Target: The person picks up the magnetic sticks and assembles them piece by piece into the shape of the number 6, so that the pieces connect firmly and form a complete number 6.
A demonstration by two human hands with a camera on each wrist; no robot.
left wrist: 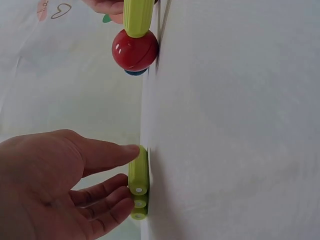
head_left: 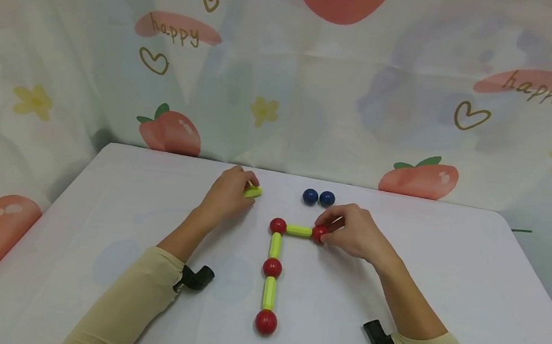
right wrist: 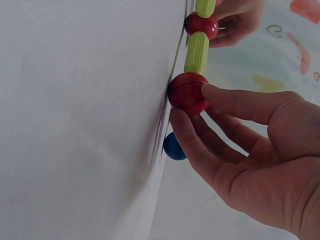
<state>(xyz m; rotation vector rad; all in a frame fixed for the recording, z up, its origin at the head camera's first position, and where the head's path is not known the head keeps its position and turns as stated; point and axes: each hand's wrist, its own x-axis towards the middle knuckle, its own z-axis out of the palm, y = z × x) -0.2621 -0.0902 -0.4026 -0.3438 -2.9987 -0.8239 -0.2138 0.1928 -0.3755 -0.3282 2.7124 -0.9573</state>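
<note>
Red balls and yellow-green magnetic rods form an angled line on the table: a red ball (head_left: pixel 266 322) at the near end, a middle ball (head_left: pixel 272 267), and a corner ball (head_left: pixel 278 225). From that corner a rod (head_left: pixel 299 231) runs right to another red ball (right wrist: pixel 188 93). My right hand (head_left: pixel 358 232) pinches this end ball between thumb and fingers. At the back left, my left hand (head_left: pixel 230 192) has its thumb and fingers about a loose yellow-green rod (left wrist: pixel 139 172). More rods (left wrist: pixel 139 202) lie right beside it, partly hidden by the fingers.
Two dark blue balls (head_left: pixel 318 198) sit near the back edge, behind the end red ball. A patterned cloth (head_left: pixel 305 96) hangs behind the white table (head_left: pixel 160 204). Black wrist mounts (head_left: pixel 197 278) stick out from both sleeves.
</note>
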